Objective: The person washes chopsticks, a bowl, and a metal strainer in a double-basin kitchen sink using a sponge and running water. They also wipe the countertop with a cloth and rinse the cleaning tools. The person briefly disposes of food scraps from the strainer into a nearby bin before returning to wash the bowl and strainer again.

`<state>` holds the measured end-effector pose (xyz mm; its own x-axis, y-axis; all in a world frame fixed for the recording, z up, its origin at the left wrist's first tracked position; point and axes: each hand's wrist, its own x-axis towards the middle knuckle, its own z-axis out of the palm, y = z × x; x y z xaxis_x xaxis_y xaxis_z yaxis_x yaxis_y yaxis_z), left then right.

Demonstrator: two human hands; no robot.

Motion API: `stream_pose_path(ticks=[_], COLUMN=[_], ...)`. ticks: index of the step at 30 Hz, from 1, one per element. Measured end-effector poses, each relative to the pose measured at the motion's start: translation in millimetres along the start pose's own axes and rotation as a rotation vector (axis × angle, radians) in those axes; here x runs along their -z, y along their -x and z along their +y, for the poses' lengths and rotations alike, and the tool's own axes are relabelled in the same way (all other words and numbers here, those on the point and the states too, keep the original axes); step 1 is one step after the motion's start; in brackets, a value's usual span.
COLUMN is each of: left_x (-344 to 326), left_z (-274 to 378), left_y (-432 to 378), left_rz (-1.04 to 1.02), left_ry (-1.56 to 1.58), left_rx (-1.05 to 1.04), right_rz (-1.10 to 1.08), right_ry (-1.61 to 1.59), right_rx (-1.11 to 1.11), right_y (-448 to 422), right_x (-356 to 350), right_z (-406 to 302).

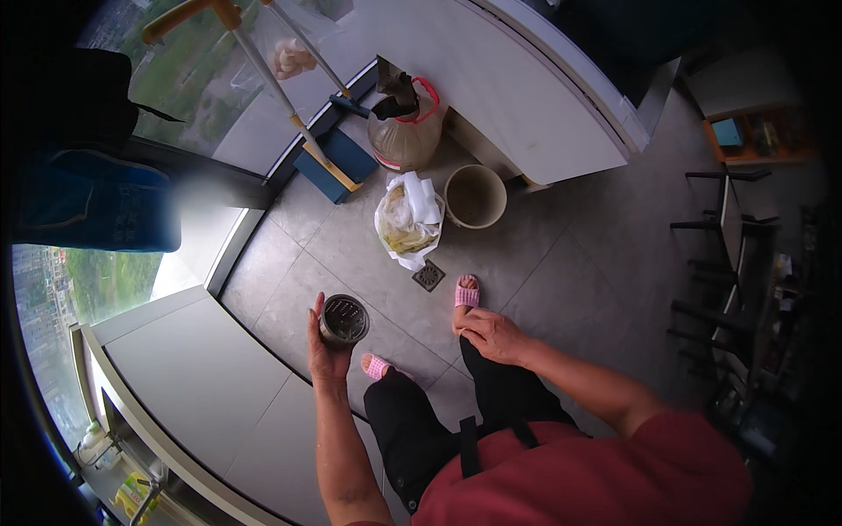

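My left hand (327, 361) holds a round, cup-shaped strainer (345, 320) from the side, with its dark inside facing up. Rows of small light spots show within it. Over my right foot, my right hand (492, 336) has its fingers curled in; whether anything is inside them is hidden. On the tiled floor ahead sits a white plastic bag (410, 220) holding yellowish-green waste. An open beige bucket (475, 196) stands against the bag's right side. The floor drain (429, 275) lies just below the bag.
A large clear jug (406, 138) with a red handle stands behind the bag. Left of it are a blue dustpan (339, 164) and a broom (350, 105). White cabinets (197, 375) flank my left, below a sink faucet (148, 493). Dark-legged chairs (723, 223) line the right.
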<state>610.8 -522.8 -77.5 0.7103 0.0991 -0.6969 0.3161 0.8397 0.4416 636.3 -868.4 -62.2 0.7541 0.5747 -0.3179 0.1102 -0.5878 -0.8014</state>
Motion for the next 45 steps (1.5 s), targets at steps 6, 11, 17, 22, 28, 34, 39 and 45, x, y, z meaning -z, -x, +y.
stream_pose_path(ticks=[6, 11, 17, 22, 28, 34, 39, 45], left_x=[-10, 5, -4, 6, 1, 0, -16, -21], left_z=[-94, -132, -142, -137, -123, -115, -102, -100], left_y=[-165, -262, -304, -322, -334, -349, -349, -354], left_rz=[0.034, 0.057, 0.034, -0.052, -0.081, -0.076, -0.086, -0.018], left_ry=[-0.043, -0.034, -0.284, -0.537, -0.563, -0.445, -0.61, -0.67], left_rx=[0.15, 0.256, 0.148, 0.191, 0.188, 0.283, 0.4, 0.394], right_rz=[0.185, 0.194, -0.195, -0.227, -0.095, -0.107, -0.325, -0.114], right_ry=[-0.123, -0.386, -0.579, -0.952, -1.093, -0.91, -0.433, -0.397], right_rx=[0.034, -0.066, -0.213, -0.347, -0.341, -0.231, -0.184, -0.059], right_y=[-115, -214, -274, -287, -289, -282, -282, -277], right_x=[6, -10, -52, -74, -86, -83, -79, -98], right_z=[60, 112, 173, 185, 185, 178, 185, 184])
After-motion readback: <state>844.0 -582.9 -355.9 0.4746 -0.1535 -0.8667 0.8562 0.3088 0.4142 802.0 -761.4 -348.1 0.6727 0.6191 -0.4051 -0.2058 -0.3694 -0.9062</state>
